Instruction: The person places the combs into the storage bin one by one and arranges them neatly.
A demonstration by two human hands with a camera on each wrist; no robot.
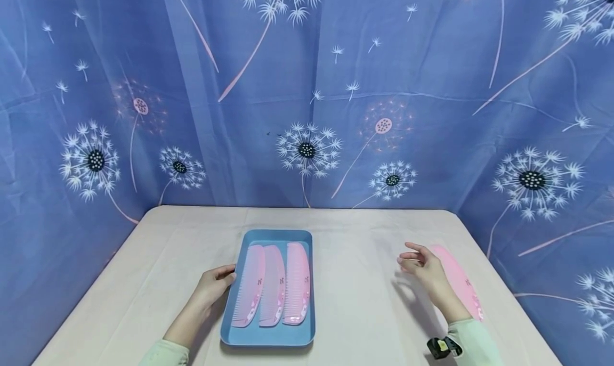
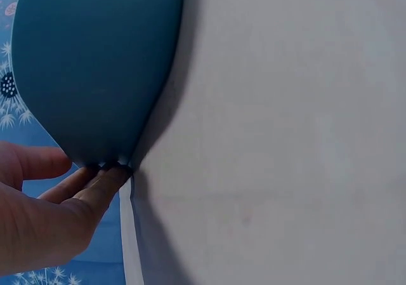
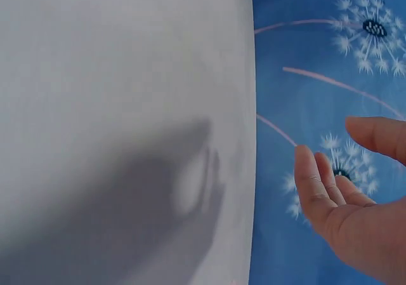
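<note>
A blue tray [image 1: 275, 336] lies on the table, with three pink combs side by side in it: a left one [image 1: 250, 286], a middle one [image 1: 274, 287] and a right one [image 1: 297, 283]. My left hand [image 1: 214, 289] grips the tray's left edge; in the left wrist view its thumb and fingers [image 2: 95, 193] meet at the blue wall. Off to the right, my right hand [image 1: 425, 273] is raised above the table, fingers loosely bent and holding nothing. Another pink comb [image 1: 458, 277] lies beside it, partly hidden behind the hand and wrist.
A pale cloth covers the table [image 1: 357, 286]. Blue curtains [image 1: 336, 78] with a dandelion print hang behind it and along both sides. On the right wrist sits a small black device [image 1: 442, 348].
</note>
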